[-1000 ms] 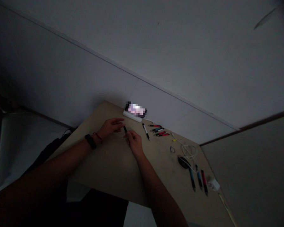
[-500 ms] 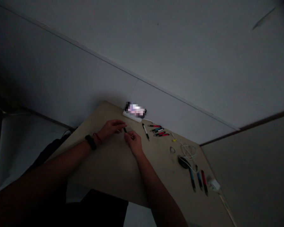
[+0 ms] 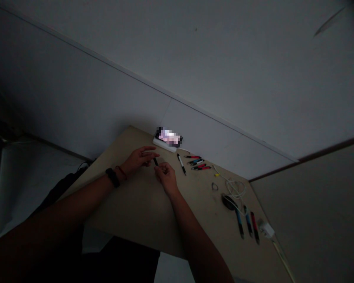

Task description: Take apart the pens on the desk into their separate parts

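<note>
Over the desk, my right hand is closed around a pen, and its black end points up and left out of the fingers. The rest of that pen is hidden in the hand. My left hand is beside the black end, fingers stretched out and apart, the fingertips at or very near the pen's tip. Just right of my hands lies a white pen with black ends. Beyond it is a loose group of several pens in red, blue and white with black parts.
A lit phone, blurred out, rests on a white box by the wall. To the right lie a coiled white cable, a black round object, two blue pens, a red pen and a white plug on the desk.
My left fingers have loosened and spread a little near the pen's black end. My right hand has barely shifted, still closed on the pen.
</note>
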A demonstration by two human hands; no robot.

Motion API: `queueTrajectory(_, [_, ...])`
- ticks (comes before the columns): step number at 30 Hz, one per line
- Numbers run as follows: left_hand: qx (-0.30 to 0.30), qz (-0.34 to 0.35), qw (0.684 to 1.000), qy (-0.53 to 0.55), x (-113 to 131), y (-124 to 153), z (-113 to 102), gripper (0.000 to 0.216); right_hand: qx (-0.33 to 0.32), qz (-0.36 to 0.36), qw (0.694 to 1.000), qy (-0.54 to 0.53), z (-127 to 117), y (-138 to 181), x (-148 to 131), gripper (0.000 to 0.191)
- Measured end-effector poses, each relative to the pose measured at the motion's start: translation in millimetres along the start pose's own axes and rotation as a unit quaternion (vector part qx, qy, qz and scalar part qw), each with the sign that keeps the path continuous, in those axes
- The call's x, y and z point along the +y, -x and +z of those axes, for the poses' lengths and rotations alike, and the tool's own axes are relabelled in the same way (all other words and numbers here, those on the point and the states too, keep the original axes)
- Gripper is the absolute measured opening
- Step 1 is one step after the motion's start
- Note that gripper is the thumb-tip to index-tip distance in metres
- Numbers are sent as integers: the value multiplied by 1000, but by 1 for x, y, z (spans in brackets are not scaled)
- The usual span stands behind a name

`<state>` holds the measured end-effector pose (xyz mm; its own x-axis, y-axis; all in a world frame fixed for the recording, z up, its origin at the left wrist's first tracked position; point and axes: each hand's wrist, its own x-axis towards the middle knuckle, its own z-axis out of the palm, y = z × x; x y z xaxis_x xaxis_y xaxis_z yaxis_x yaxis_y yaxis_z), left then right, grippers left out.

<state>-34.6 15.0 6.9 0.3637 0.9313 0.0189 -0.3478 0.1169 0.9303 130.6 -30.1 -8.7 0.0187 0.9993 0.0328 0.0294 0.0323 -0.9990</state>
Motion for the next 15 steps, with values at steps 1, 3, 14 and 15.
queueTrajectory(1, [0,0,1000,0,0,0,0,55,-3,-1,1000,5,0,0,-1,40])
queueTrajectory(3, [1,0,1000,-1,0,-1,0,54,-22,-2,1000,15,-1,1,-2,41])
queueTrajectory(14, [28,21,999,9,-1,-2,-1,54,-27,24,999,7,-2,0,0,45])
queueTrajectory(15, [36,24,999,13,-1,-3,-1,54,-12,23,1000,8,-2,-1,0,43])
